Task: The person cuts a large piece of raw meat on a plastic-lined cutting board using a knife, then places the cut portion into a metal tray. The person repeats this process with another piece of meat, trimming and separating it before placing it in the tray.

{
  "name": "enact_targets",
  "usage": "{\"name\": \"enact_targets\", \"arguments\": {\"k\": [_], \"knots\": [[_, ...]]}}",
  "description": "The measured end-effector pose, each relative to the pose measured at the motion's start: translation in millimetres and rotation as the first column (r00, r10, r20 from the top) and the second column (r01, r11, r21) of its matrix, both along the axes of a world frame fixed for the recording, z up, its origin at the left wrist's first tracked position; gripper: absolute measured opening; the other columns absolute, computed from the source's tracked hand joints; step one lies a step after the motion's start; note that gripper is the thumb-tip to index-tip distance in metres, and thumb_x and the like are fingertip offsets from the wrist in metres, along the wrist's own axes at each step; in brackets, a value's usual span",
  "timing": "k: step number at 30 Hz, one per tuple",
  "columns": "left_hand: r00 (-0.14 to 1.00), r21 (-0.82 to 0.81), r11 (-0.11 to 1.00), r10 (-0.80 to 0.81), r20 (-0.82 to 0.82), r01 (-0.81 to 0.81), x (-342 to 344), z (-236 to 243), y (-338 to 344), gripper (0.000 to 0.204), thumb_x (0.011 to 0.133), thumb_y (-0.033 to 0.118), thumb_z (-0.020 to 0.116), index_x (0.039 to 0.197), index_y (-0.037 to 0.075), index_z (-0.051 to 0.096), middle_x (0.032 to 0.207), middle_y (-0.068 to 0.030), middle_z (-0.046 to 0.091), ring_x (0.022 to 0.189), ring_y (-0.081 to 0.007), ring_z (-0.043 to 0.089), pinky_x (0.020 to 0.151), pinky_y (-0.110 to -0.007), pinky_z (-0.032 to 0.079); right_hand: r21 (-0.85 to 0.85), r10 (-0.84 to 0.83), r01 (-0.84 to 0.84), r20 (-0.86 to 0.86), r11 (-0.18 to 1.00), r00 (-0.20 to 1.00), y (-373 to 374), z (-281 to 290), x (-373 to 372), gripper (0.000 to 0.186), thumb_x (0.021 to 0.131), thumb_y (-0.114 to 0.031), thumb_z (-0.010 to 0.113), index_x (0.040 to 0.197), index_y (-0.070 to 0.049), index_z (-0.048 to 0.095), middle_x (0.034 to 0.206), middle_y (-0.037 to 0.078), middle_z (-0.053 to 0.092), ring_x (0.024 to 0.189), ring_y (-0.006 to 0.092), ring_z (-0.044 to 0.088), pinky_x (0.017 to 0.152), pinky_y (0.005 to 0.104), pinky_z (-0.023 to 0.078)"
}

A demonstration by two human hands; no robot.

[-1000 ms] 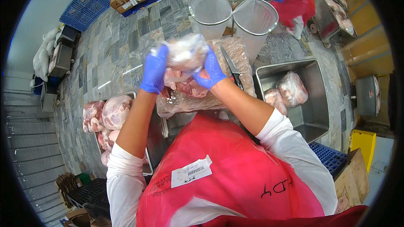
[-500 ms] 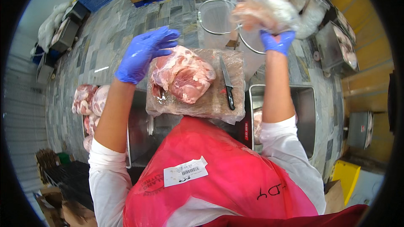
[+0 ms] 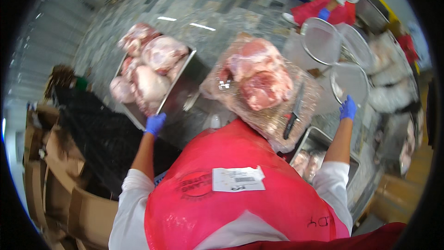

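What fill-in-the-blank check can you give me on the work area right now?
1. The knife lies to the ____ of the large meat piece.
2. The knife's handle is coloured ____.
3. The hand nearest the heaped tub is the person's ____ one.
4. The ringed bins grouped together number ____.
Missing words: right; black; left; three.

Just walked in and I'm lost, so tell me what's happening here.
A person's left hand is at the near corner of a metal bin piled with meat; their right hand is close to a hooped bag. Whether either grips is unclear. One big meat piece lies on a plastic-wrapped table beside a knife.
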State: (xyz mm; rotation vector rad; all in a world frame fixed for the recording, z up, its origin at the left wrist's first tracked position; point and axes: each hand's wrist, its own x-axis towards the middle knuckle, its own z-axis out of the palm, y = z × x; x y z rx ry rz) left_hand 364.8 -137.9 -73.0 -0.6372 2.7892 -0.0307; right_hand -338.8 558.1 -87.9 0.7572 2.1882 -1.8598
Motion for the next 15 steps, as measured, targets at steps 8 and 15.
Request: {"name": "enact_targets", "arguments": {"k": [8, 15], "knots": [[0.547, 0.372, 0.459, 0.345, 0.762, -0.807, 209, -65, 94, 0.058, 0.093, 0.051, 0.062, 0.121, 0.000, 0.069, 0.126, -0.0241, 0.066, 0.119, -0.0418, 0.062, 0.100, -0.045, 0.051, 0.266, 0.713, -0.672, -0.401, 0.691, 0.575, -298, 37, 171, 0.058, 0.091, -0.035, 0.073, 0.135, 0.001, 0.060, 0.131, 0.023, 0.064, 0.120, 0.0312, 0.063, 0.104, 0.0384, 0.047], [0.726, 0.542, 0.533, 0.646, 0.235, -0.650, 109, -81, 17, 0.046, 0.095, 0.037, 0.065, 0.116, -0.004, 0.070, 0.112, -0.0208, 0.072, 0.105, -0.0309, 0.069, 0.094, -0.041, 0.052, 0.859, 0.939, -0.483, 0.009, 0.169, 0.344, -380, 86, 242, 0.119, 0.069, -0.075, 0.073, 0.161, -0.016, 0.023, 0.165, 0.024, 0.019, 0.151, 0.0483, 0.018, 0.117, 0.0688, 0.013]]}}
